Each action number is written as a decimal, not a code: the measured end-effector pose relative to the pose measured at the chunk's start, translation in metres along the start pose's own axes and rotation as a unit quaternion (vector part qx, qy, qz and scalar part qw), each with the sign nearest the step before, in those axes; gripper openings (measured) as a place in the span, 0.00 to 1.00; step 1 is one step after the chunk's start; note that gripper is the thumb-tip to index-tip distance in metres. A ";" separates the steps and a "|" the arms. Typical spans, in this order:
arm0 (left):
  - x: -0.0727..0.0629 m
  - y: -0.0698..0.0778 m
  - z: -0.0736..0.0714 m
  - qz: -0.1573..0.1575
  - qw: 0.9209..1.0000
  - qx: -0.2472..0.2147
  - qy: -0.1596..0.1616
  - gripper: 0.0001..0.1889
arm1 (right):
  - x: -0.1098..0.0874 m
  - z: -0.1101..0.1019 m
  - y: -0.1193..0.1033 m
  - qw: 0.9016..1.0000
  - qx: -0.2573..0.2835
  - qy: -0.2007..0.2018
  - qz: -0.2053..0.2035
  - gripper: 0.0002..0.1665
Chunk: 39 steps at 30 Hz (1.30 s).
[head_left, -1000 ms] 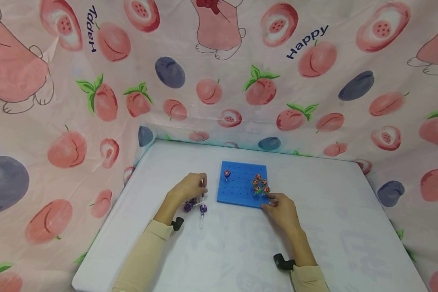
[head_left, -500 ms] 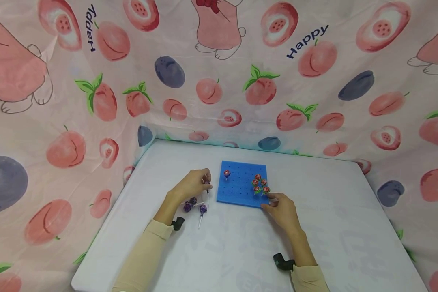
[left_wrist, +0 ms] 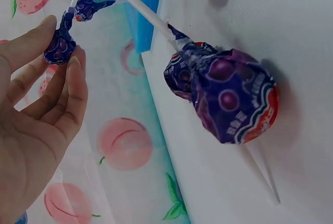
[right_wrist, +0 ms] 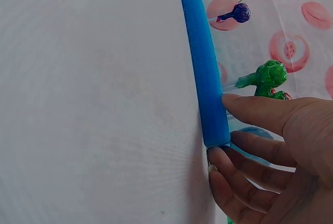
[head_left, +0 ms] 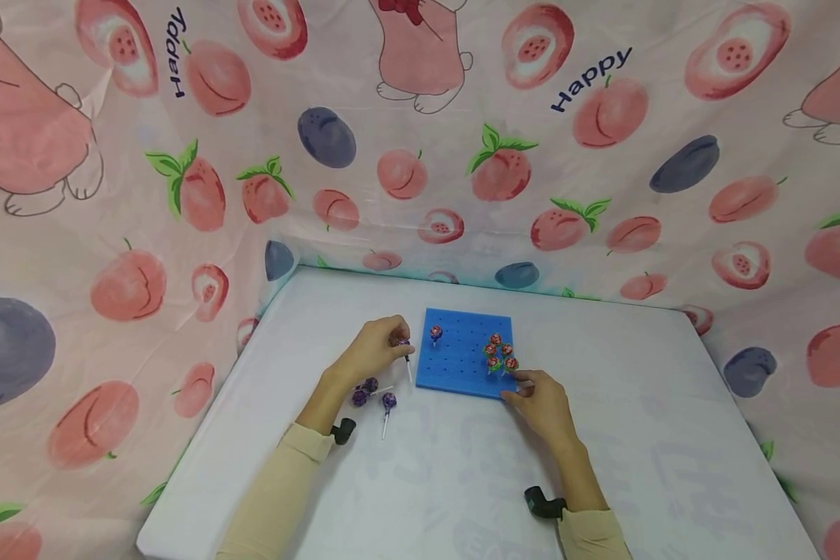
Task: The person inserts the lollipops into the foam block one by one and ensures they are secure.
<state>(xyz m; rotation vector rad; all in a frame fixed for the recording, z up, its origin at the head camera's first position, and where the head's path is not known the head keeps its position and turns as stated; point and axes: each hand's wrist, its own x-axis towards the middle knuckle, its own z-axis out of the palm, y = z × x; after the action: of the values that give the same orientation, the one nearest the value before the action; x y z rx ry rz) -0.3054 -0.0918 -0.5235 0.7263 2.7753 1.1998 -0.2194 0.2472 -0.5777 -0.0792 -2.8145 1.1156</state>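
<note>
Between the thumb and fingers of my left hand point(head_left: 371, 350) is a purple-wrapped lollipop point(left_wrist: 60, 51), pinched by its head. Its white stick points down at the table in the head view, just left of the blue board point(head_left: 458, 377). My right hand point(head_left: 542, 400) grips the board's near right corner, thumb at the front edge point(right_wrist: 208, 73) and fingers round the side. One purple lollipop point(head_left: 436, 332) stands upright in the board's left part. Several green-and-red lollipops point(head_left: 490, 350) stand grouped at its right side, close to my right fingers.
Beside my left wrist, purple lollipops point(head_left: 359, 397) lie together on the white table point(head_left: 420, 498); another lollipop point(head_left: 389, 401) lies slightly apart, stick toward me. Rows of small holes cover the board. A fruit-printed cloth point(head_left: 448, 264) hangs behind the table.
My left hand has moved right and slightly away from me, carrying the lollipop from the loose ones toward the board's left edge. My right hand stays at the board's corner.
</note>
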 end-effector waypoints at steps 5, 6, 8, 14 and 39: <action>0.001 0.002 0.003 0.024 1.000 -0.011 0.017 0.09 | 0.000 0.000 0.001 1.000 0.002 0.001 0.001 0.28; 0.002 0.002 0.004 0.029 0.999 -0.015 0.020 0.09 | -0.001 0.000 0.001 1.000 0.003 0.001 0.002 0.28; 0.002 0.003 0.005 0.039 0.999 -0.023 0.024 0.08 | -0.001 0.000 0.001 1.000 0.004 0.001 0.003 0.28; 0.006 0.006 0.008 0.075 0.996 -0.035 0.035 0.09 | -0.001 -0.001 0.001 1.000 0.006 0.001 0.000 0.28; 0.015 0.021 0.016 0.172 0.982 -0.060 0.057 0.11 | -0.001 -0.001 0.000 1.000 0.004 -0.005 0.006 0.28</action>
<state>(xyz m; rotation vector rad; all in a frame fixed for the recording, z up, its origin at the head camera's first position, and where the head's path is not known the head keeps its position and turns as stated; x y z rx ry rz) -0.3070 -0.0621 -0.5175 1.1974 2.7102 1.4921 -0.2187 0.2480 -0.5775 -0.0898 -2.8212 1.1321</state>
